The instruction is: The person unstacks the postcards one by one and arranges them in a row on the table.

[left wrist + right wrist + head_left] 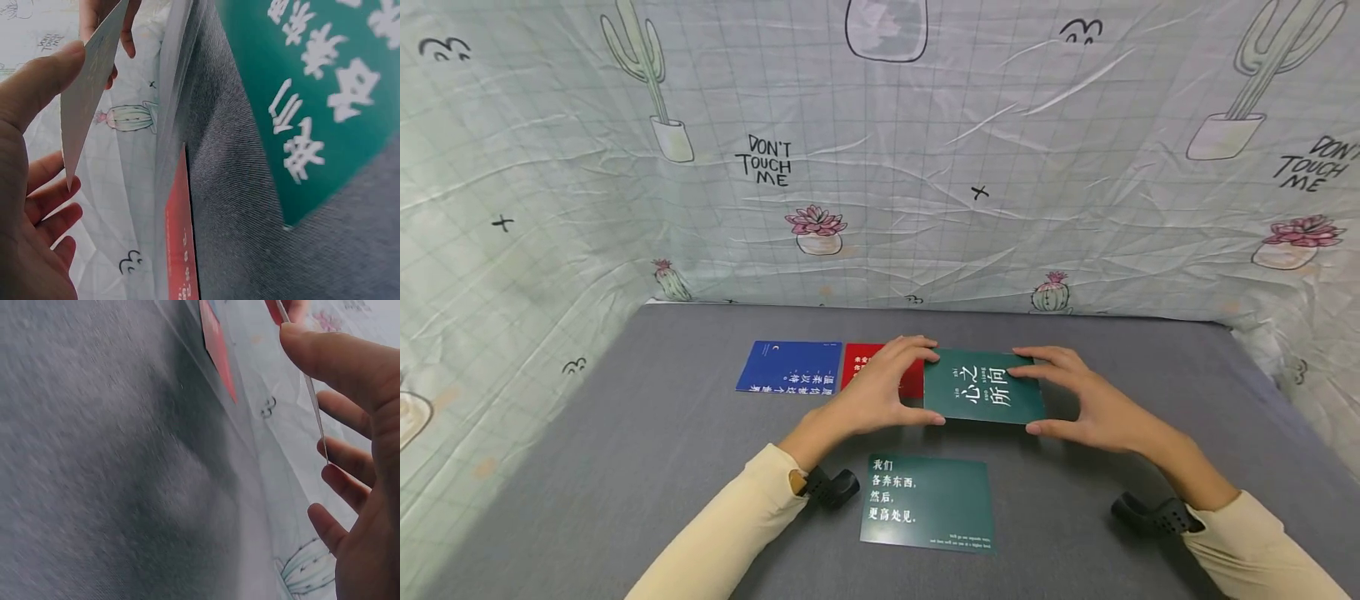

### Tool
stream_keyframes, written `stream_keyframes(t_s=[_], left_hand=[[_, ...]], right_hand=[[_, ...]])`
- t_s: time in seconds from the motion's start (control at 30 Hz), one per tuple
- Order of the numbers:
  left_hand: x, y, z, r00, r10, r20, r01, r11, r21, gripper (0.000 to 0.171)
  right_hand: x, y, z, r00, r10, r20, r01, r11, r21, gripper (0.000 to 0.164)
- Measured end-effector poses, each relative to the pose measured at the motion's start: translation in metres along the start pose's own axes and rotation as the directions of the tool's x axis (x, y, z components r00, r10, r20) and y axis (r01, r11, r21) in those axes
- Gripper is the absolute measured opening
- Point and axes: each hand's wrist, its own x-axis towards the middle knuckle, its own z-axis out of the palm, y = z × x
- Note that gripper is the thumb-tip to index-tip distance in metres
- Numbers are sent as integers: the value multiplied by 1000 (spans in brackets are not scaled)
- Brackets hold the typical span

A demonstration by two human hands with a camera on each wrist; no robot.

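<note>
Held green card (981, 392): suspended between the two hands, raised off the bench (655, 492), its shadow falling on the grey surface below.
Left hand (880, 387): grasping the card's left side, thumb at the near left corner, fingers at the far left corner.
Right hand (1093, 404): grasping the opposite side, thumb at the near right corner, fingertips on the far edge and the upper face.
Far edge of bench: meets the printed cloth (910, 125) a little beyond the card; the cloth also rises at both sides.
Room about the card: grey surface extends right of the right hand and on the near side, as far as the near green card (928, 504), which lies flat, well apart from the held one.
Left neighbours: red card (859, 362), partly hidden by the left hand in the head view, with the blue card (790, 367) just beside it; both lie on the bench.
Card face: dark green, rectangular, with large white Chinese characters and small Latin lettering alongside.
Card reverse and edge: pale in the left wrist view; thin and nearly edge-on in the right wrist view.
</note>
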Motion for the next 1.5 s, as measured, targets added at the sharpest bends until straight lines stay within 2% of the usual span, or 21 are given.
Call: stream_keyframes(t_s=[0.2,0.47,0.87,1.13,1.5], left_hand=[[15,-1,5,1000,-10,12,10,999,42,75],[27,-3,14,998,-56,32,55,998,29,74],[42,-9,28,995,-93,48,86,988,125,75],[48,-13,36,991,-114,70,101,982,162,74],[53,-19,38,986,-146,82,127,972,196,73]], right_hand=[[2,15,-6,1000,21,5,-21,1000,8,66],[7,29,-11,999,26,42,-25,999,-21,63],[16,43,-17,991,68,111,-63,997,-47,64],[19,53,-11,981,113,156,-103,992,-66,63],[30,56,-9,975,108,194,-90,991,-101,60]])
